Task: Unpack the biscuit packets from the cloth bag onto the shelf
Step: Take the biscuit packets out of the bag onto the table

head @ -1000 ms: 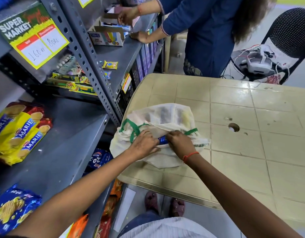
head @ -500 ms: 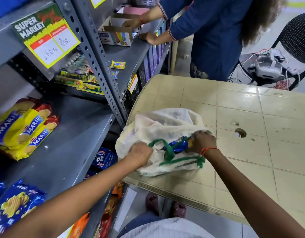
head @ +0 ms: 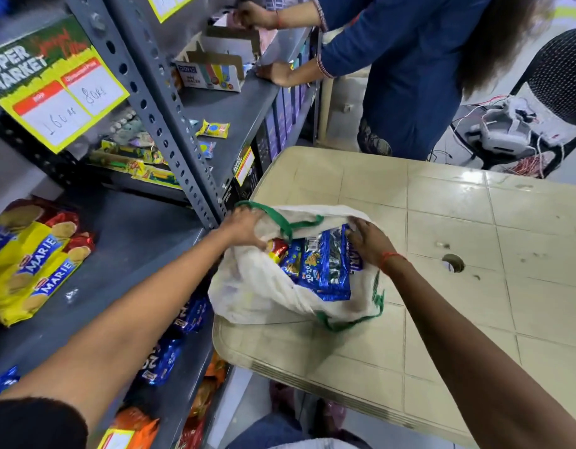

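Note:
A white cloth bag (head: 260, 293) with green handles lies on the corner of the beige table (head: 442, 228), its mouth pulled wide. Inside it show blue biscuit packets (head: 325, 270) and a red-yellow packet (head: 276, 249). My left hand (head: 244, 228) grips the bag's left rim by a green handle. My right hand (head: 369, 243) holds the right rim, fingers touching a blue packet marked Marie. The grey metal shelf (head: 124, 254) stands to the left, with yellow Marie packets (head: 34, 264) stacked on it.
A perforated grey upright (head: 170, 131) rises between shelf and table. Another person in blue (head: 410, 76) works at the upper shelf beside a cardboard box (head: 212, 72). Lower shelves hold blue packets (head: 163, 361) and orange packets (head: 134, 426). A black chair (head: 559, 85) with cables stands far right.
Both hands have moved apart and pulled the bag's mouth open. The packets inside, hidden a second ago, are now exposed. The camera has come closer.

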A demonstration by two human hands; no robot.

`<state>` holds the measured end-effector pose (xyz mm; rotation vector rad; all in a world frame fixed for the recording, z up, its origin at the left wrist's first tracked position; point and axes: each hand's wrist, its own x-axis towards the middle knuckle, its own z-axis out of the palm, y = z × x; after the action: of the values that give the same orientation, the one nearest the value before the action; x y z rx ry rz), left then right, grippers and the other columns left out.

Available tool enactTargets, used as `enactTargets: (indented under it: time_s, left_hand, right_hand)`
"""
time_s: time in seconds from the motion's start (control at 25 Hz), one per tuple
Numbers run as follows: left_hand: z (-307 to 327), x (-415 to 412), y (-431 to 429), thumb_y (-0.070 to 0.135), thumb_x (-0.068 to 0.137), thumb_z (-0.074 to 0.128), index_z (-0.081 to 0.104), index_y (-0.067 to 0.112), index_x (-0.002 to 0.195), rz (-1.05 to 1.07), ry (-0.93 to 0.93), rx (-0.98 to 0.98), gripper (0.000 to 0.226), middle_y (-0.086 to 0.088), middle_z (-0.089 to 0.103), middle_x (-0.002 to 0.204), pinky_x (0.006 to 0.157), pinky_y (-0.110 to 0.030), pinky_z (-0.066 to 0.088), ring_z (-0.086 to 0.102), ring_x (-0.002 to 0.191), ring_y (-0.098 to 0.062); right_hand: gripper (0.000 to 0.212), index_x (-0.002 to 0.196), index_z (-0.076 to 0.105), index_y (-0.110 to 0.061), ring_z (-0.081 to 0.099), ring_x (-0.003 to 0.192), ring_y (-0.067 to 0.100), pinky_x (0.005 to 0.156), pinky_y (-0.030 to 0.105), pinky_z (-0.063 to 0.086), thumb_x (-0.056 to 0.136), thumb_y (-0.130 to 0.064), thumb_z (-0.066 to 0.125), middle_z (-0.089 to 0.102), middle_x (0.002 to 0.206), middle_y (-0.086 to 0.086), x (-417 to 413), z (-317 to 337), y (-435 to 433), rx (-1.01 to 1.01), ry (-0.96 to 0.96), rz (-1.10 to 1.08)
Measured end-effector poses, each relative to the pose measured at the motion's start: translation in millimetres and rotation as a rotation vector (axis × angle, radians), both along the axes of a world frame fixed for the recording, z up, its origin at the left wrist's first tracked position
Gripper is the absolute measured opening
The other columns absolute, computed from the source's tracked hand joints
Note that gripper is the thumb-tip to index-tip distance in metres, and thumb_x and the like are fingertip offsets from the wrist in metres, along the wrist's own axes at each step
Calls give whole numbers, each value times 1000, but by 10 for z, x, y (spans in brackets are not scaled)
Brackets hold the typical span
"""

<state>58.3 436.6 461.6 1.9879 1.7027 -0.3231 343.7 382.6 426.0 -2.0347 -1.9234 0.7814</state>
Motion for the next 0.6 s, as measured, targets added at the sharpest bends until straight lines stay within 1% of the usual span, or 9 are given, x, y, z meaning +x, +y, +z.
enactTargets:
  time_s: [0.08, 0.16, 0.24, 0.28, 0.32, 0.36, 0.4, 0.48, 0.6]
  left_hand:
    - [34, 10, 115, 24, 78, 74, 69, 5, 110, 371, -361, 51, 38, -15, 69, 109, 83, -29, 47, 61, 114, -34]
    - [-28, 129, -85, 23, 76, 74, 75, 11, 80, 537, -386, 324, 13, -13, 74, 88, 68, -30, 49, 69, 91, -33]
    - [-240, 257, -416, 35, 71, 77, 71, 18, 78, 125, -245, 676, 19, -6, 72, 87, 70, -32, 50, 66, 85, -28]
    - [-372, 286, -564, 44, 69, 76, 70, 20, 95, -205, -178, 661, 36, -6, 71, 102, 81, -35, 49, 64, 98, -28]
    - [-455, 287, -650, 56, 67, 72, 59, 21, 122, -415, -69, 472, 67, -7, 61, 129, 98, -40, 42, 55, 120, -30]
    - [-512, 235, -622, 67, 63, 68, 34, 24, 144, -488, 69, 251, 98, -8, 36, 153, 114, -44, 29, 35, 140, -30]
    - [-541, 146, -538, 73, 59, 65, 7, 28, 152, -469, 199, 107, 119, -9, 11, 162, 122, -49, 13, 16, 148, -29]
    - [-526, -46, -370, 80, 53, 63, -18, 32, 149, -423, 377, -60, 134, -12, 1, 162, 120, -56, -4, 6, 149, -31]
    - [-385, -100, -260, 76, 56, 66, -9, 35, 150, -380, 379, -187, 127, -9, 21, 160, 118, -59, 0, 20, 147, -34]
  right_hand:
    - [29, 116, 62, -10, 64, 102, 34, 82, 35, 50, 91, -22, 53, 67, 115, 18, -72, 78, 101, 168, 37, -186]
    - [17, 97, 66, -7, 64, 86, 36, 67, 34, 49, 87, -18, 57, 68, 97, 16, -171, 70, 22, 346, -3, -213]
    - [19, 98, 66, -5, 63, 88, 37, 69, 37, 51, 87, -19, 59, 67, 97, 18, -222, -23, -134, 446, -56, -37]
    - [29, 109, 65, -6, 62, 98, 37, 79, 39, 53, 88, -25, 60, 66, 107, 19, -207, -69, -186, 428, -98, 86]
    - [47, 125, 57, -8, 56, 115, 35, 93, 43, 51, 87, -36, 60, 61, 125, 19, -170, -104, -206, 348, -164, 199]
    - [71, 139, 42, -11, 43, 131, 34, 108, 45, 40, 83, -51, 59, 47, 143, 18, -117, -126, -199, 230, -243, 284]
    - [95, 148, 23, -14, 26, 142, 32, 117, 46, 27, 75, -64, 59, 28, 155, 15, -66, -135, -170, 110, -302, 321]
    - [126, 150, -5, -22, 4, 148, 32, 121, 48, 12, 58, -78, 61, 1, 161, 13, -1, -106, -73, -89, -316, 292]
    - [133, 150, -7, -22, 7, 148, 32, 121, 49, 15, 54, -74, 69, 4, 160, 13, -38, -22, 33, -192, -174, 248]
